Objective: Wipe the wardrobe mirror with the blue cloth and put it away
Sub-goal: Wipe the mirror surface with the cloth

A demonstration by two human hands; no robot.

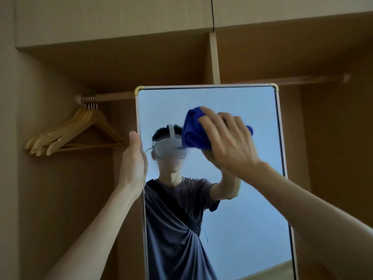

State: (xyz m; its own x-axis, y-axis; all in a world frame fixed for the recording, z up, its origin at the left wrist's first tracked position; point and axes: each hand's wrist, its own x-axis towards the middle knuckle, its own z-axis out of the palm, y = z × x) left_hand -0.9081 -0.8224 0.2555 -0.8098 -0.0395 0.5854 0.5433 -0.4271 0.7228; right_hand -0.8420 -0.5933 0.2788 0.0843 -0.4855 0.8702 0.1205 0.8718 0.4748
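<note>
A tall framed wardrobe mirror (242, 209) with gold corner caps stands in front of the open wardrobe. My right hand (228, 140) presses a bunched blue cloth (192, 131) flat against the upper part of the glass, fingers spread over it. My left hand (134, 158) holds the mirror's left frame edge, thumb up along the frame, fingers behind it. The glass reflects a person wearing a headset and a dark shirt.
Several wooden hangers (70, 132) hang on the rail (113, 96) at the left, close to my left hand. A vertical wardrobe divider (214, 59) rises behind the mirror; another rail (306, 78) runs to the right. Upper cabinet doors close off the top.
</note>
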